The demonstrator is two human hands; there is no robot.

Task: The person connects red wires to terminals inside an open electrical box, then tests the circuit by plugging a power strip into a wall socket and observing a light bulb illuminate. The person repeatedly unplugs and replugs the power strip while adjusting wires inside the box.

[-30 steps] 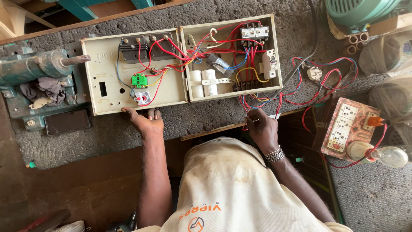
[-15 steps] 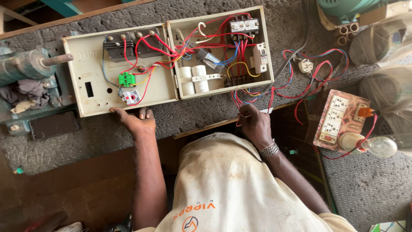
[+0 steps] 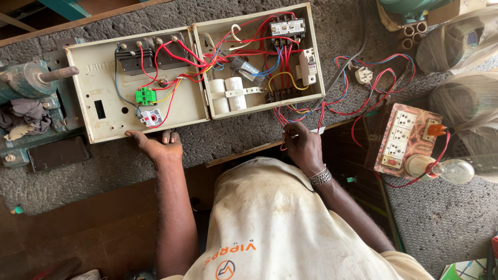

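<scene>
On the grey carpeted worktop (image 3: 155, 171), the right hand (image 3: 303, 148) pinches red wires (image 3: 282, 116) trailing below the open box (image 3: 197, 72); the left hand (image 3: 155, 145) rests unclenched against its lid edge.

Matt cream-painted metal control box (image 3: 104, 88); glossy plastic-sheathed red wires (image 3: 358, 111); rough grey carpet-like surface (image 3: 104, 171); smooth glass bulb (image 3: 456, 171).

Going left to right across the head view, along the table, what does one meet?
Teal motor → open lid with green terminal block → left hand → control box with contactor → right hand pinching red wires → socket board → bulb.
</scene>
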